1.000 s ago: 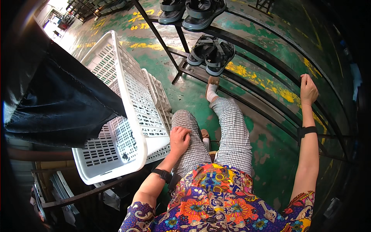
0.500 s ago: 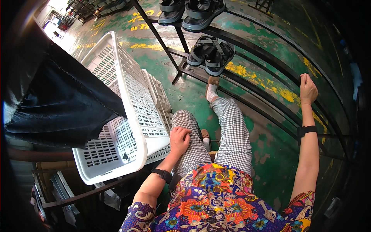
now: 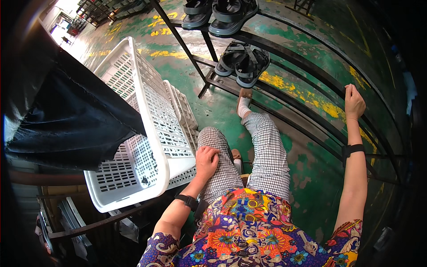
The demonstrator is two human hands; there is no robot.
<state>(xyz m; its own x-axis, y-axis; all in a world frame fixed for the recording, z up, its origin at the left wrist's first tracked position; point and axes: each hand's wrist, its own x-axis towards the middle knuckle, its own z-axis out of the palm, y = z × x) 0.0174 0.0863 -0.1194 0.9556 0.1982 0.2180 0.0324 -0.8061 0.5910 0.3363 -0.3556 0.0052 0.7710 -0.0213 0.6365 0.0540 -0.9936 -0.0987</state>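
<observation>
My left hand (image 3: 207, 162) lies on my left thigh in checked trousers (image 3: 219, 147), with fingers loosely bent over the cloth and nothing in them. Out to the right, my right hand (image 3: 355, 103) is closed at a dark metal rail (image 3: 318, 71) of the shoe rack; its grip on the rail is partly hidden. One pair of black strappy sandals (image 3: 243, 64) sits on the rack's lower tier, ahead of my foot. Higher up, another pair of black sandals (image 3: 233, 18) with grey soles stands on the upper tier, cut by the frame's top edge.
To my left, a white perforated plastic basket (image 3: 163, 147) tilts, with small dark bits inside. Black cloth (image 3: 73, 111) hangs over its left side. Below it, a metal frame (image 3: 84, 229) holds flat pieces. The green floor (image 3: 187, 66) has worn yellow markings.
</observation>
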